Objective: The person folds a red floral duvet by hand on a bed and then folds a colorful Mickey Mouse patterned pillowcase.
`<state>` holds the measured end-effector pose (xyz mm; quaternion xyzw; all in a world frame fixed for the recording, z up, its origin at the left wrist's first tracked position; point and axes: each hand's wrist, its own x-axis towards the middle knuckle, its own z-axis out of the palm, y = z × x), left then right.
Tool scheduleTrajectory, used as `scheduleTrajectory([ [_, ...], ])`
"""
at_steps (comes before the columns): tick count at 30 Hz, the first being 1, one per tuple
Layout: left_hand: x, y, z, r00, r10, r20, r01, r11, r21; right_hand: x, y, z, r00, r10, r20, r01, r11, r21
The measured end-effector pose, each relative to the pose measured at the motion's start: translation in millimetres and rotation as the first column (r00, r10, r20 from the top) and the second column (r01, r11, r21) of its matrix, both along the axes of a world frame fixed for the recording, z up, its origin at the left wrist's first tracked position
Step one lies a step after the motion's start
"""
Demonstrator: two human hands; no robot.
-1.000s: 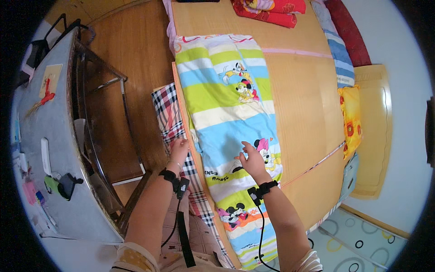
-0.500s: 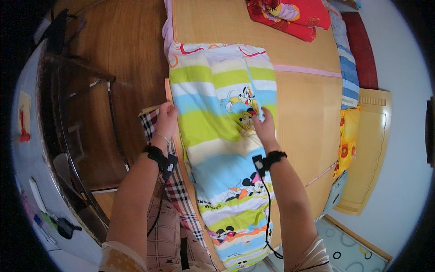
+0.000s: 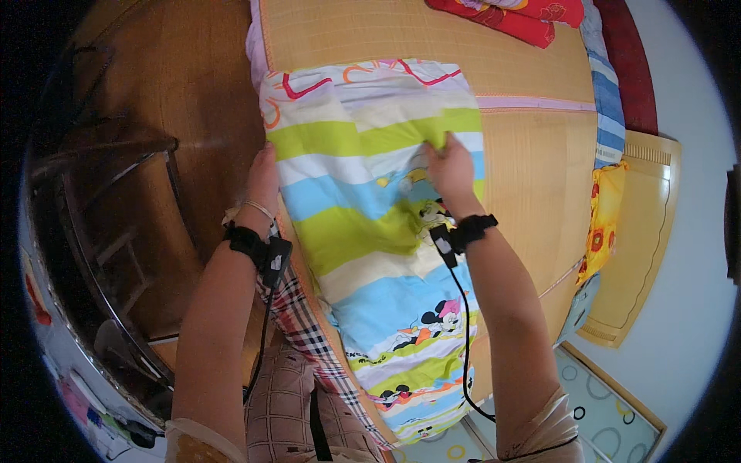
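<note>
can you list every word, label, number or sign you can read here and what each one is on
Striped quilt: black lettering below the wide blue band, partly distorted by folds; I won't copy its wording.
Blue-striped bedding: a line of dark marks, too small to read.
Black boxes by the left wrist and right wrist: pale patches, no readable text.

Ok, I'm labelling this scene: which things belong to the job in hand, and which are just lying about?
Job: cartoon-print quilt, left hand, right hand.
Lying about: red bedding bundle, blue-striped bedding, yellow floral pillow.
</note>
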<state>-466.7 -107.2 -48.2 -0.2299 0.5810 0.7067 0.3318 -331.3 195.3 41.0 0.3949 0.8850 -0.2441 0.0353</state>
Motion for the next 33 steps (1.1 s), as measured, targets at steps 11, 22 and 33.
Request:
scheduleTrajectory([
  [11, -3, 43, -8, 0.934, -0.259, -0.246, 0.078, 0.82, -0.567, 61, 98, -10, 0.978, -0.145, -0.152, 0.166, 0.977, 0.132],
  [22, -11, 47, 35, 0.903, -0.314, -0.292, 0.23, 0.929, -0.289, 149, 84, -66, 0.851, -0.509, 0.129, 0.525, 0.814, -0.248],
  [33, -81, 17, 59, 0.977, -0.157, -0.147, 0.107, 0.948, -0.3, 97, 46, -27, 0.807, -0.469, -0.36, 0.365, 0.874, -0.322],
])
